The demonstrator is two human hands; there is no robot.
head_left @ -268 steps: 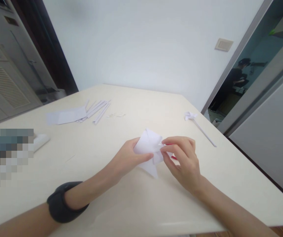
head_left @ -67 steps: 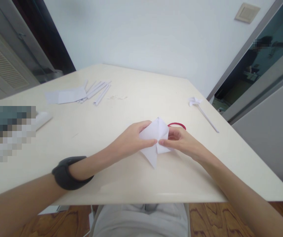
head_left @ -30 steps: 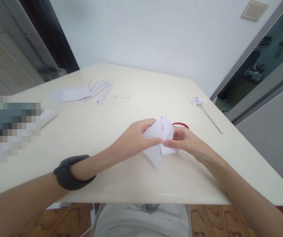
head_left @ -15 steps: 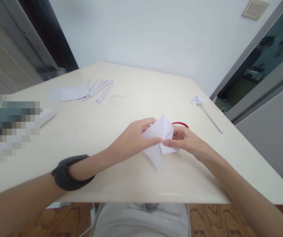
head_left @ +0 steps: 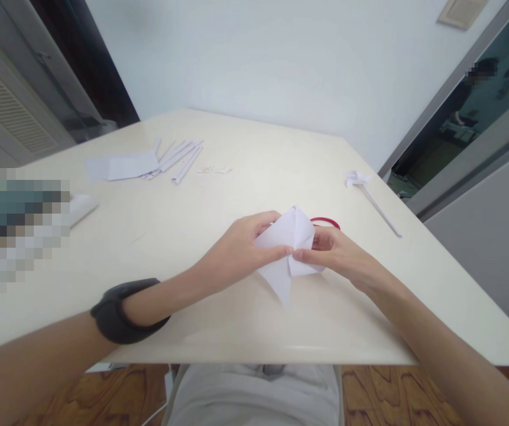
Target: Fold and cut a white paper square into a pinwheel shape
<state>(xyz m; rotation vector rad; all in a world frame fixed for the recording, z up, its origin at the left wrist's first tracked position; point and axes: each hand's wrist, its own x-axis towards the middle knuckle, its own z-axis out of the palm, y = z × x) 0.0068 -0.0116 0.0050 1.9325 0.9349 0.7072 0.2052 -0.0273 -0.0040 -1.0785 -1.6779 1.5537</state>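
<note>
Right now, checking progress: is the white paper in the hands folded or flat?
Folded: the white paper shows creases and a point, pinched by both hands.

Red ring-shaped object [head_left: 327, 222] – mostly hidden behind folded paper [head_left: 287, 245] and right hand [head_left: 336, 254]; identity unclear. Object at table's left side pixelated – unreadable. Small white scraps [head_left: 214, 170] too small to tell. Both forearms cut off by bottom edge.

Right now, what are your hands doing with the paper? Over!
Left hand and right hand both pinching the folded white paper above the table. Red loop just behind. Nothing blocking.
</note>
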